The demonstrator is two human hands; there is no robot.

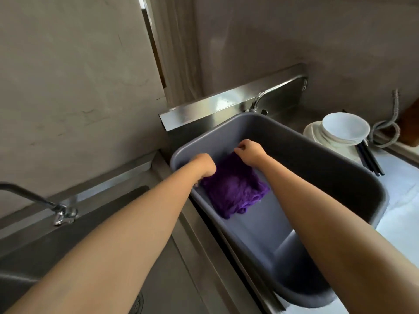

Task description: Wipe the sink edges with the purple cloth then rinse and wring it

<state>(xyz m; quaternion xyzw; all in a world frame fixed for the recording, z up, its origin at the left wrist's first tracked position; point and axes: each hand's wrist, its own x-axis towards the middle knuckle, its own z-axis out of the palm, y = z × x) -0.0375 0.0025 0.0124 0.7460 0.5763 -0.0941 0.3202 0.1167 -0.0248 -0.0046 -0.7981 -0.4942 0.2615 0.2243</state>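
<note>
A purple cloth [233,189] hangs spread inside a grey plastic basin [317,168] that sits tilted in the right steel sink. My left hand [203,165] grips the cloth's left top corner at the basin's near-left rim. The opposite top corner is pinched in my right hand [249,152], a little farther into the basin. The cloth's lower edge rests bunched on the basin floor. Both forearms reach in from the bottom of the view.
A second steel sink [68,241] with its own tap [61,211] lies to the left. A curved tap [274,91] stands behind the basin. Stacked white bowls and plates [340,132], black chopsticks [371,159] and a coiled hose [387,130] sit at the right.
</note>
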